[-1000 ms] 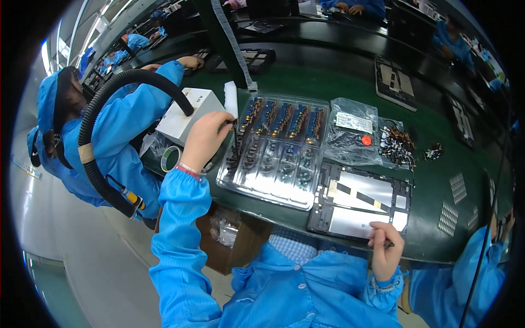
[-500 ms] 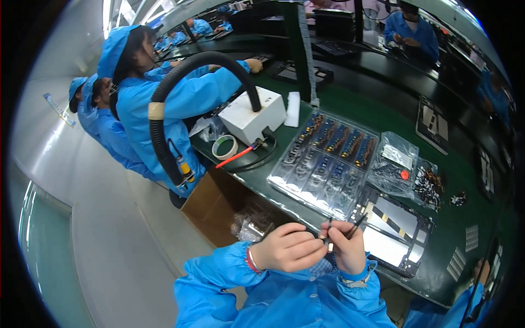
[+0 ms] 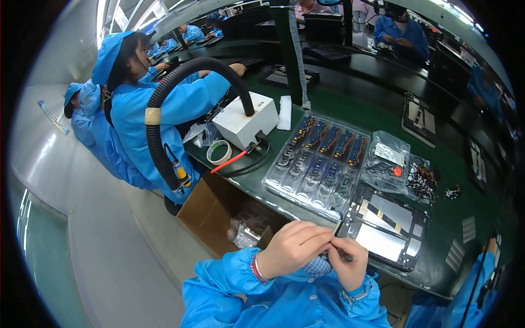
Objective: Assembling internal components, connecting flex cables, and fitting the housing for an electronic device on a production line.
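My left hand (image 3: pixel 295 247) and my right hand (image 3: pixel 350 263) meet in front of my chest, fingertips pinched together just off the table's front edge. Whatever is between the fingers is small and mostly hidden; a bit of something dark shows by my right fingers. Beyond them lies an open tablet-like device (image 3: pixel 377 240) with a black frame, silver plates and a striped strip. A slim dark tool like tweezers (image 3: pixel 381 227) rests across it. Left of the device, a clear plastic tray (image 3: pixel 306 188) holds rows of small blue and orange parts in its compartments.
Right of the tray are a clear plastic bag (image 3: pixel 383 167) and a pile of small parts (image 3: pixel 422 181). A white box with a black hose (image 3: pixel 249 120) and a tape roll (image 3: pixel 219 152) stand left. Below is a cardboard box (image 3: pixel 202 210). A co-worker (image 3: pixel 136 104) works at left.
Dark tweezers stuck up from my right hand before; now a slim tool lies across the device. My fingertips have come closer together. The whole view has shifted slightly.
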`<state>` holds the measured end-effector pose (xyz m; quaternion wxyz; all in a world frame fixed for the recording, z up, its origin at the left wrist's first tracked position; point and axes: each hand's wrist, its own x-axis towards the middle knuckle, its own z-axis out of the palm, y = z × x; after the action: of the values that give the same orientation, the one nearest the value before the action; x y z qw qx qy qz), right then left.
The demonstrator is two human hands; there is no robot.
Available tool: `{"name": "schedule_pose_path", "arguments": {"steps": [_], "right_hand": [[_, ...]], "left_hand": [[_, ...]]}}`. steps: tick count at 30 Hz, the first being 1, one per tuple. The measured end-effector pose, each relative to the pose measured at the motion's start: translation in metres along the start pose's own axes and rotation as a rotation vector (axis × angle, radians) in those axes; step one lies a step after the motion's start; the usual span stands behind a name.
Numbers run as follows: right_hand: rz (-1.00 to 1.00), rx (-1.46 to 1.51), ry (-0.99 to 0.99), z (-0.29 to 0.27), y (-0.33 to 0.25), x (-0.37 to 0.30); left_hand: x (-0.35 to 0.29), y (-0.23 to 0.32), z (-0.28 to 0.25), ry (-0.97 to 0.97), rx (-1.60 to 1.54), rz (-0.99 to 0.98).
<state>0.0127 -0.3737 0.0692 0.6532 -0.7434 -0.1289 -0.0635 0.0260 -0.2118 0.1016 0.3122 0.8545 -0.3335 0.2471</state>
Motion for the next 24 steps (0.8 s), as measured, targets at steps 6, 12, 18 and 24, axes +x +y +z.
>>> {"name": "schedule_pose_path", "arguments": {"steps": [6, 12, 18, 24], "right_hand": [[-0.076, -0.147, 0.016, -0.003, -0.003, 0.000], [-0.113, -0.234, -0.014, -0.010, -0.002, 0.001], [-0.102, -0.236, -0.034, -0.013, 0.003, 0.005], [-0.008, -0.161, -0.065, -0.012, 0.006, 0.007]], "left_hand": [[0.003, -0.002, 0.001, -0.051, 0.037, 0.047], [0.013, -0.001, 0.008, -0.057, 0.101, 0.097], [0.013, -0.010, 0.010, -0.108, 0.083, 0.110], [0.014, -0.011, 0.011, -0.090, 0.172, 0.147]]}}
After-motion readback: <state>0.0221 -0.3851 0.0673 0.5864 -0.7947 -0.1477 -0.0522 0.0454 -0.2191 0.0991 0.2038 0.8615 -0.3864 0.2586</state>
